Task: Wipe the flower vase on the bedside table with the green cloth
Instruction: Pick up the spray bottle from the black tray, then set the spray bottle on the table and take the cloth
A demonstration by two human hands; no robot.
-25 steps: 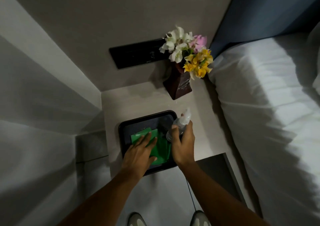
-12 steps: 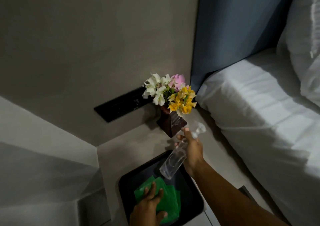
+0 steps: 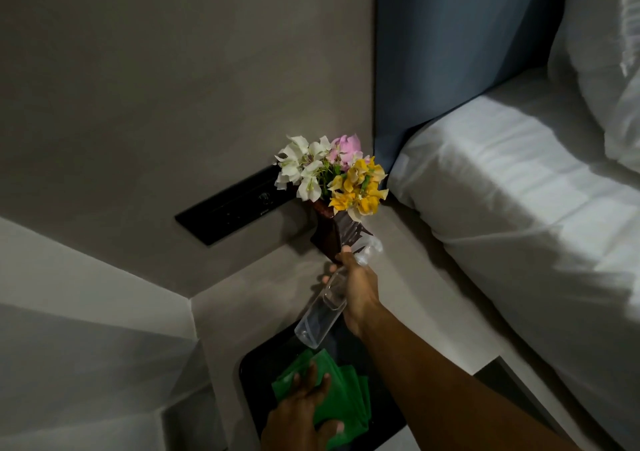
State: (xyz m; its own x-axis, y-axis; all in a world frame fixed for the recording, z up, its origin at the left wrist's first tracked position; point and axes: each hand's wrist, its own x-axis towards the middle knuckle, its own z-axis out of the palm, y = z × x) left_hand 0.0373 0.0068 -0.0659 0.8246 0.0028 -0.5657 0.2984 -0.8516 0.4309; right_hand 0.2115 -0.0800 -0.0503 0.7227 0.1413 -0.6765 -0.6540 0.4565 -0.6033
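A dark red-brown vase [image 3: 331, 234] holding white, pink and yellow flowers [image 3: 332, 177] stands at the back of the pale bedside table [image 3: 249, 298], near the wall. My right hand [image 3: 358, 291] grips a clear spray bottle [image 3: 323, 308], its nozzle up against the vase's front. The folded green cloth [image 3: 349, 402] lies in a black tray [image 3: 249, 374] at the table's near edge. My left hand [image 3: 301, 412] rests on the cloth, fingers spread over it and thumb curled at its near edge.
A black switch panel [image 3: 228, 208] is set in the wall left of the vase. A white bed [image 3: 519, 215] with a pillow [image 3: 602, 69] and blue headboard [image 3: 450, 42] runs along the table's right side. A grey ledge [image 3: 86, 277] lies left.
My right hand lifted the spray bottle out of the tray and carried it up to the vase. My left hand stayed on the green cloth. The view tilted upward.
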